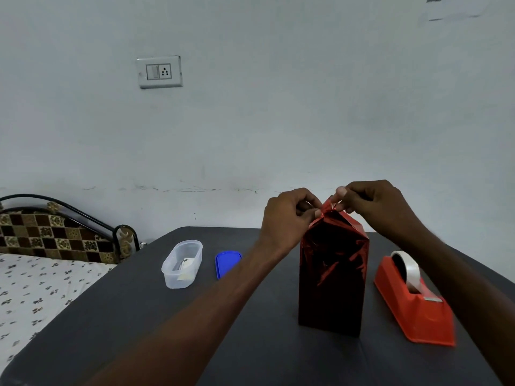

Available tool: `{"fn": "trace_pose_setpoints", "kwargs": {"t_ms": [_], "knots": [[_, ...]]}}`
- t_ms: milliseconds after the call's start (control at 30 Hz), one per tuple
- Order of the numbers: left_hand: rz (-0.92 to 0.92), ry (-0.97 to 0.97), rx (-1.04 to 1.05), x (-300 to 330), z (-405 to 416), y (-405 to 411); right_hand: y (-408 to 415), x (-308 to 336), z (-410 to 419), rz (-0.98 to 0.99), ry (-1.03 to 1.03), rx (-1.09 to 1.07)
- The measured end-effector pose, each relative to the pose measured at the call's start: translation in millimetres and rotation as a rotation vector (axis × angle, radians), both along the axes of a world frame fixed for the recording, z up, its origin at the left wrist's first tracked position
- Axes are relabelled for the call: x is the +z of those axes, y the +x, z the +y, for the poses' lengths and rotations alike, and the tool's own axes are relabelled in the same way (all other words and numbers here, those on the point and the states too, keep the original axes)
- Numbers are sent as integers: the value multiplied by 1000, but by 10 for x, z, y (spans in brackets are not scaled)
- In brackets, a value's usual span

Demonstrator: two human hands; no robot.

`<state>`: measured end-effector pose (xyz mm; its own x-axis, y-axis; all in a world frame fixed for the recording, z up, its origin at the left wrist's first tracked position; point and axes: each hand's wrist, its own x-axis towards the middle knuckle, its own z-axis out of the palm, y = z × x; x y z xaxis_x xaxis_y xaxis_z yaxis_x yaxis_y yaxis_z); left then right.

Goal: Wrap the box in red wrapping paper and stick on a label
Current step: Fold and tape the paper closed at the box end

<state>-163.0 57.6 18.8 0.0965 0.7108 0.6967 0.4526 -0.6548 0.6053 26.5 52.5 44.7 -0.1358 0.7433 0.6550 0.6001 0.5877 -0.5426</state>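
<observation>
Red foil paper [333, 271] sheathed the upright box mid-table, left of the tape dispenser [415, 299], while left hand [288, 218] and right hand [373, 207] pinched its slippery, crease-prone top peak, seemingly the best hold

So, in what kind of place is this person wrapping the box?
Probably a bedroom at home: a bed with a patterned sheet and metal headboard stands beside the dark table, and a plain wall carries a switch socket.
</observation>
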Motion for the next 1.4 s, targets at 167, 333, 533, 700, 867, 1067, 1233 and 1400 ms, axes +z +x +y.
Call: {"fn": "trace_pose_setpoints", "kwargs": {"t_ms": [167, 333, 533, 700, 867, 1067, 1233, 1400], "knots": [[21, -77, -78, -18, -19, -44, 122, 21, -64, -85, -137, 131], [149, -111, -173, -113, -30, -77, 90, -45, -24, -193, -106, 61], [69, -58, -55, -135, 66, -15, 27, -54, 29, -62, -10, 1], [29, -77, -57, -85, 71, -18, -17, -58, 41, 5, -6, -32], [-68, 64, 9, -71, 28, 7, -6, -51, 40, 65, -8, -51], [-26, 181, 5, -51, -42, 80, -18, -58, 28, 62, 6, -48], [-8, 172, 31, -34, -11, 108, -12, -50, 22, 63, 1, -47], [-54, 160, 77, -10, -24, 108, -7, -43, 30, 61, -2, -45]]}}
